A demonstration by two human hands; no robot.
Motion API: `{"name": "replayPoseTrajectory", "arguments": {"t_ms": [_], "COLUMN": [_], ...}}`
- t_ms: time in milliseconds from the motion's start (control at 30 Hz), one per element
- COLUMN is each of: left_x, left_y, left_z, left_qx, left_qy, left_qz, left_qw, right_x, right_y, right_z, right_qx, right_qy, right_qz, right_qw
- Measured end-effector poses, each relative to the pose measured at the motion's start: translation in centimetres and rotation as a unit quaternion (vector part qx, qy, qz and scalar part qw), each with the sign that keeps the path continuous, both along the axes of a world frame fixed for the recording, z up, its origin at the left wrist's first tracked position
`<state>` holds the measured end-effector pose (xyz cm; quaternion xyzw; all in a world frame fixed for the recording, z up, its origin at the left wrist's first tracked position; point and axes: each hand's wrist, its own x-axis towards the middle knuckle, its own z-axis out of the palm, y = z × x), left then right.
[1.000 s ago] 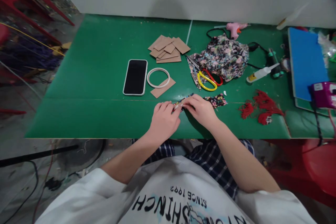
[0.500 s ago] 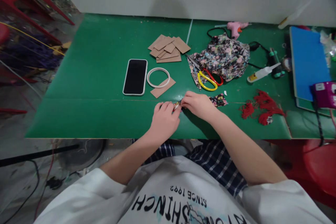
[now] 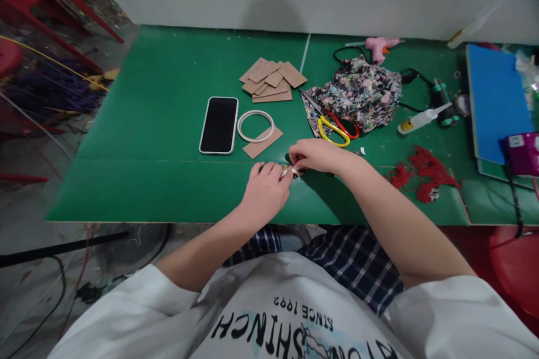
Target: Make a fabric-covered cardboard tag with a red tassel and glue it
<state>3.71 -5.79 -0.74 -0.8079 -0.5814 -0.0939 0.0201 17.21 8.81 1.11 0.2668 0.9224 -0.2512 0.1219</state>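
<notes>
**Green bench, both hands on a small fabric-covered piece**

Green-covered table (image 3: 160,140) against a pale wall; work sits at the near edge, centre.

- Small fabric-wrapped piece (image 3: 289,170): lies on the table between the two hands, mostly hidden by fingers; only a pale, glinting bit shows. Exact shape not readable.
- Left hand (image 3: 266,190): fingers curled, tips pinching the piece's left end and pressing it down, likely to steady it.
- Right hand (image 3: 316,155): fingers bent, closed on the piece's right end from above; forearm crosses the near table edge.
- Just behind the hands: cardboard strip (image 3: 261,142) with a white ring (image 3: 255,125) overlapping it, phone (image 3: 219,124) beside the ring.
- Further back: stack of cardboard pieces (image 3: 272,79), scissors (image 3: 334,128) resting on floral cloth (image 3: 357,92), pink glue gun (image 3: 379,46), glue bottle (image 3: 421,119).
- Right: red tassels (image 3: 419,173), blue board (image 3: 497,98).

Room: left half of the table bare and open; right side crowded. Tools lie within right-hand reach, probably by habit.
</notes>
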Motion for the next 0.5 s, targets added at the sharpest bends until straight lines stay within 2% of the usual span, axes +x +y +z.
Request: {"name": "replayPoseTrajectory", "arguments": {"t_ms": [100,233,500], "left_x": [0.0,0.0,0.1], "left_y": [0.0,0.0,-0.1], "left_z": [0.0,0.0,-0.1], "left_qx": [0.000,0.003,0.015], "left_qy": [0.005,0.004,-0.014], "left_qz": [-0.001,-0.004,-0.004], "left_qw": [1.000,1.000,1.000], "right_x": [0.3,0.2,0.6], "right_y": [0.0,-0.7,-1.2], "right_z": [0.3,0.1,-0.6], "right_qx": [0.011,-0.019,-0.024], "right_qy": [0.023,0.083,0.095], "right_qz": [-0.017,-0.012,-0.026], "right_qw": [1.000,0.996,0.995]}}
